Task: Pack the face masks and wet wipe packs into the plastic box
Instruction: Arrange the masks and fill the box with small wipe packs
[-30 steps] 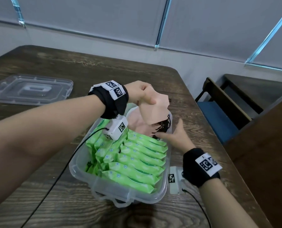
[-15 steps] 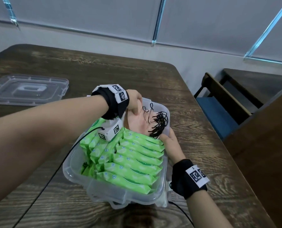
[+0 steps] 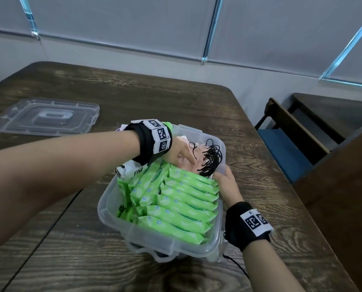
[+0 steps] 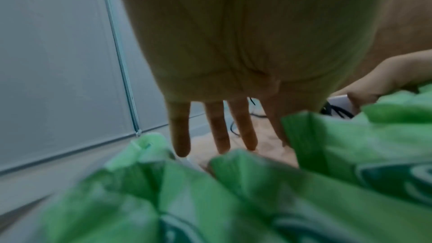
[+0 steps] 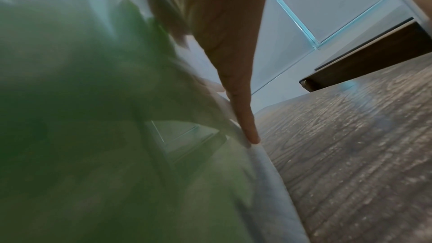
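Observation:
A clear plastic box (image 3: 106,204) stands mid-table, packed with rows of green wet wipe packs (image 3: 184,207). Pink face masks (image 3: 199,165) with tangled black ear loops (image 3: 210,160) lie in its far end. My left hand (image 3: 186,159) reaches in from the left and presses on the masks. In the left wrist view its fingers (image 4: 218,132) are straight, with their tips on the masks (image 4: 264,147) behind the wipe packs (image 4: 233,200). My right hand (image 3: 222,178) rests against the box's right rim; a straight finger (image 5: 243,110) lies along the box wall (image 5: 268,173).
The box's clear lid (image 3: 47,116) lies flat at the table's far left. Bare dark wood table (image 3: 175,98) surrounds the box. A chair with a blue seat (image 3: 285,150) and another dark table stand off the right edge. Camera cables trail from both wrists.
My left hand has brought the pink masks down from above the box into its far end and now presses them flat. My right hand moved from beside the masks to the box's right rim.

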The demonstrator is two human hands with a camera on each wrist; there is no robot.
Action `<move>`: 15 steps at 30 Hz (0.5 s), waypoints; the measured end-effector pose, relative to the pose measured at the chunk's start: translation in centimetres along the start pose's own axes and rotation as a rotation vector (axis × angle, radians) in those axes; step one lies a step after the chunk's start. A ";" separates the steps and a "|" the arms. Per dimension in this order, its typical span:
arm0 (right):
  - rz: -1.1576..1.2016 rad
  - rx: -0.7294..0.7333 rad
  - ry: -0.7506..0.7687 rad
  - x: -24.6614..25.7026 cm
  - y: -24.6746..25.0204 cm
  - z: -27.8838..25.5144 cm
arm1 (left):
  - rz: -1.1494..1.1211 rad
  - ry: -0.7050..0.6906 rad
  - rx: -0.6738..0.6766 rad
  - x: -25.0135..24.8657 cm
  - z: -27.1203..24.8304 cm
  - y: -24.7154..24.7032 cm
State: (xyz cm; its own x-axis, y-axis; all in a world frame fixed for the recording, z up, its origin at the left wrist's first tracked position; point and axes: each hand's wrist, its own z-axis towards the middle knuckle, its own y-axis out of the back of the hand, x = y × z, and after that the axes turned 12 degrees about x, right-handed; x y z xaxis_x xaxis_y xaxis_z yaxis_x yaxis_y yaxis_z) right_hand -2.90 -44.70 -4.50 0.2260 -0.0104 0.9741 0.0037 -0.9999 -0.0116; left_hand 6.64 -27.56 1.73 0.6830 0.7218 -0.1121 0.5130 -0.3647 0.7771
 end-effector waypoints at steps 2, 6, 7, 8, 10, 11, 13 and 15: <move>0.001 -0.011 -0.005 0.1 -0.1 0.0 | -0.030 0.005 -0.019 0.6 -0.6 -0.2; -0.015 -0.032 -0.016 0.4 -0.1 0.0 | -0.211 0.090 -0.336 3.2 -4.1 0.9; -0.019 -0.040 -0.017 0.6 -0.2 0.0 | -0.281 0.142 -0.422 4.4 -5.2 1.1; -0.025 -0.043 -0.017 0.8 -0.3 0.0 | -0.346 0.207 -0.490 6.0 -6.3 1.1; -0.039 -0.042 -0.026 1.2 -0.6 0.4 | -0.417 0.367 -0.548 9.6 -8.2 0.3; -0.048 -0.042 -0.032 1.3 -0.8 0.7 | -0.432 0.457 -0.533 11.7 -8.7 -0.5; -0.058 -0.045 -0.051 1.5 -1.4 1.4 | -0.425 0.611 -0.454 15.4 -9.6 -2.6; -0.066 -0.045 -0.062 1.7 -2.3 2.2 | -0.430 0.716 -0.376 19.1 -9.9 -5.1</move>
State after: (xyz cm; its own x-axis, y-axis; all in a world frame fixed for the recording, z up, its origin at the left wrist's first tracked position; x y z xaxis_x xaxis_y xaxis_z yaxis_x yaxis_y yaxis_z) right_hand -0.35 -42.45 -3.28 0.2862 0.0544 0.9566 -0.0228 -0.9977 0.0635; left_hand 11.93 -6.06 1.74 -0.0776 0.9891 -0.1249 0.3599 0.1447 0.9217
